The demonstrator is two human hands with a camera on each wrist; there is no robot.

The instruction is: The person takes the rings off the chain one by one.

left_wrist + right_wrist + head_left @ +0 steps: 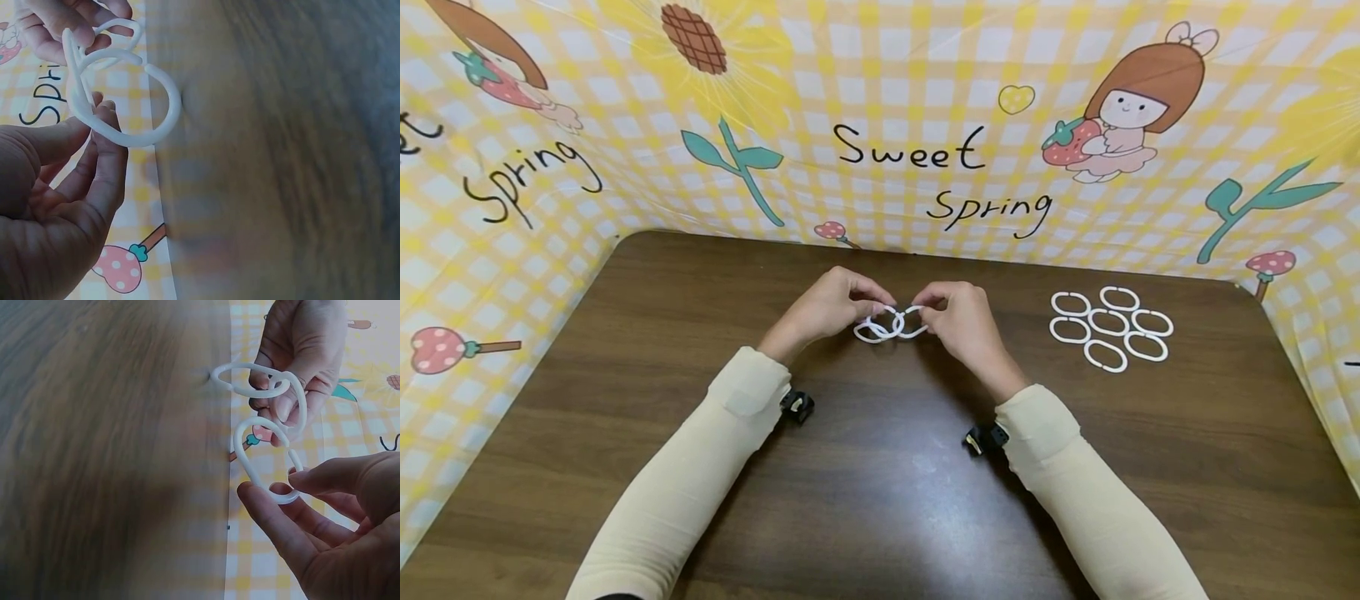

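Note:
Near the far middle of the table, my left hand [829, 307] pinches a white plastic oval link [302, 406] between thumb and fingers. A second white link [871, 338] hangs from it, looped through. Facing it, my right hand [964, 323] pinches another white link [240, 453] by its lower end, thumb on one side and fingers on the other. This link has a small gap in its side, visible in the right wrist view. The links of the two hands overlap in the head view; whether they are hooked together I cannot tell.
On the right of the brown wooden table [865, 500], several loose white links [1108, 310] lie flat in a cluster. A yellow checked cloth [880, 100] with printed figures stands around the table's back and sides.

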